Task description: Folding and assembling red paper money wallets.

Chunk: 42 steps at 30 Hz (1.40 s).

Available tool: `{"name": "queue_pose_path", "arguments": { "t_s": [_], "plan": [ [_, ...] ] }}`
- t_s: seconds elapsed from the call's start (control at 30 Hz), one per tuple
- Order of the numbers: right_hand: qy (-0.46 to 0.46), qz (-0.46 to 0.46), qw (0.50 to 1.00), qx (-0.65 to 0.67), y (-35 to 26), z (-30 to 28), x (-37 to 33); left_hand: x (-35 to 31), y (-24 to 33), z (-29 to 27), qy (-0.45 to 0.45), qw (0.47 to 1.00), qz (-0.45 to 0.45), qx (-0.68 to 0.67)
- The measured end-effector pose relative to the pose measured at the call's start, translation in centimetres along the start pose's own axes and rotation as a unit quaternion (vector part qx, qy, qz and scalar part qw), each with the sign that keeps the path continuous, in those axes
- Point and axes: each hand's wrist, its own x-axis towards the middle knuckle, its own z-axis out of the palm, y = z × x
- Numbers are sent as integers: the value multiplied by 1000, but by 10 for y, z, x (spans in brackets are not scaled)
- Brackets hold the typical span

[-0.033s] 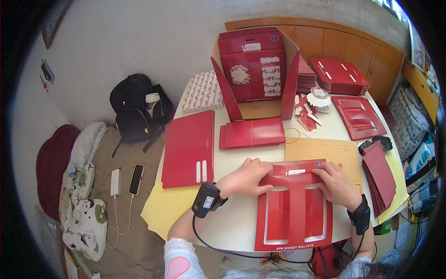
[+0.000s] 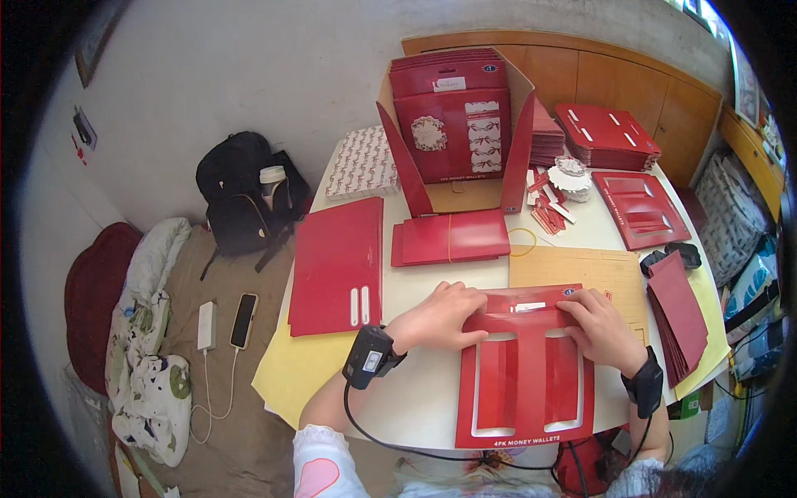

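Observation:
A flat red money-wallet pack [image 2: 530, 382] with two white-edged cut-out windows lies in front of me on the white table, overlapping its near edge. At the pack's upper left edge, my left hand [image 2: 444, 317] pinches it with thumb and fingers. The upper right corner is gripped by my right hand [image 2: 602, 328], fingers bent over the top and the fingertips partly hidden. Between my hands a small white label [image 2: 529, 307] sits near the top edge. Behind the pack lies a sheet of brown cardboard [image 2: 573, 270].
An upright red display box [image 2: 388, 133] holds similar packs. A banded red card bundle [image 2: 423, 241] lies before it, red sheets [image 2: 336, 257] on the left. Red stacks [image 2: 606, 133], white round cut-outs [image 2: 571, 178] and a finished-looking red pack [image 2: 639, 207] are right; red envelopes [image 2: 679, 311] sit nearer.

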Motion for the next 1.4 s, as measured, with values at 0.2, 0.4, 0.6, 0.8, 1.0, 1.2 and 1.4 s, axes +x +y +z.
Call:
{"name": "queue_pose_path", "arguments": {
  "t_s": [0.2, 0.4, 0.6, 0.8, 1.0, 1.2, 1.4],
  "plan": [
    [5, 7, 999, 44, 2, -3, 1, 3, 3, -2, -28, 999, -33, -3],
    [7, 32, 998, 45, 2, 0, 7, 6, 1, 8, -2, 998, -56, -15],
    [14, 31, 996, 81, 8, 4, 10, 8, -6, 12, 42, 995, -77, -53],
    [-32, 50, 987, 148, 19, 6, 16, 12, -7, 10, 40, 990, -81, -108],
    [-56, 68, 978, 188, 16, 8, 21, 15, 4, 18, 48, 995, -23, -85],
    [-39, 43, 982, 178, 13, 11, 20, 20, 12, 22, 79, 992, 19, -92],
    [16, -22, 994, 106, 5, 9, 18, 19, 17, 22, 116, 990, 67, -48]
  ]
}}
